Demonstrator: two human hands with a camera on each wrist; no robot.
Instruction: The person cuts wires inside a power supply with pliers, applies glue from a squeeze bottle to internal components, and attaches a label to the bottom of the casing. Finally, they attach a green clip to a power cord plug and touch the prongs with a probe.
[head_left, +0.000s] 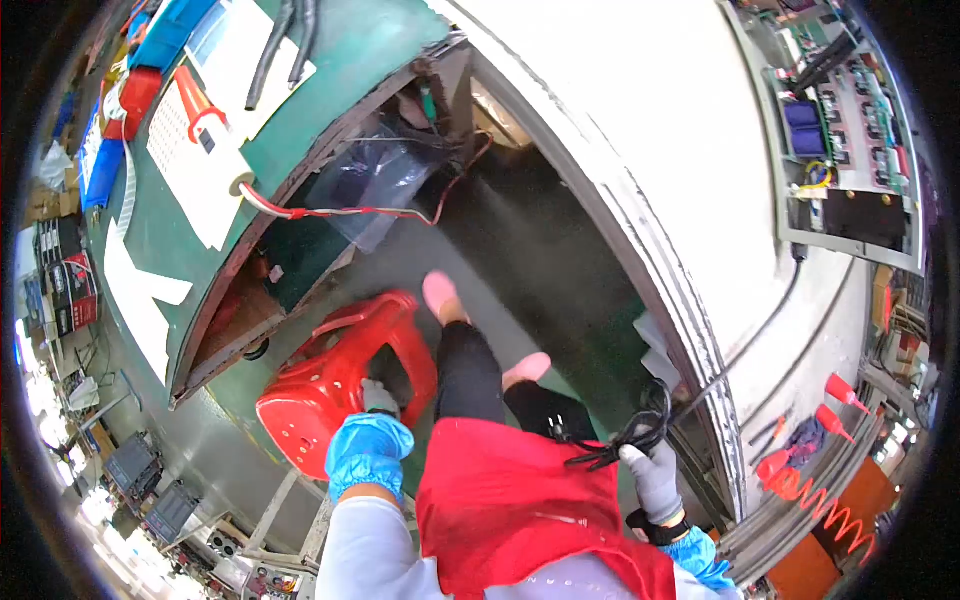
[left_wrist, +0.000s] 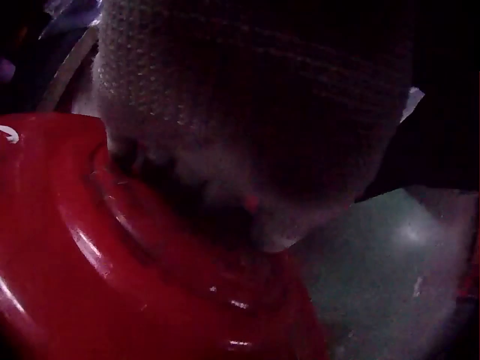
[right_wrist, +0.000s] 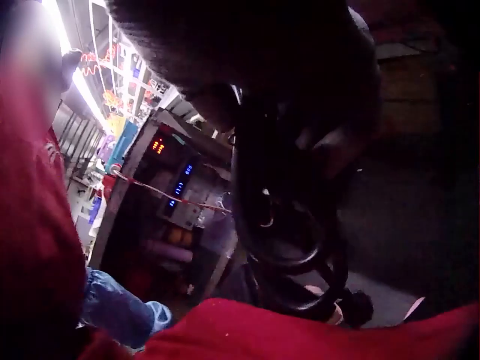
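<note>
My left hand, in a grey glove, grips a red plastic stool that is tipped on its side, to the left of the legs. In the left wrist view the glove bends over the rounded edge of the stool, and the fingertips are in shadow. On the other side my gloved right hand holds a bundled black power cord by the bench edge. Its plug hangs out to the left over the lap. Loops of the cord dangle under the dark glove in the right wrist view.
A green-topped bench with a red-handled tool and papers stands at the left. A white bench top lies to the right, carrying an open electronics unit with a black cable. A red-and-white wire hangs off the green bench.
</note>
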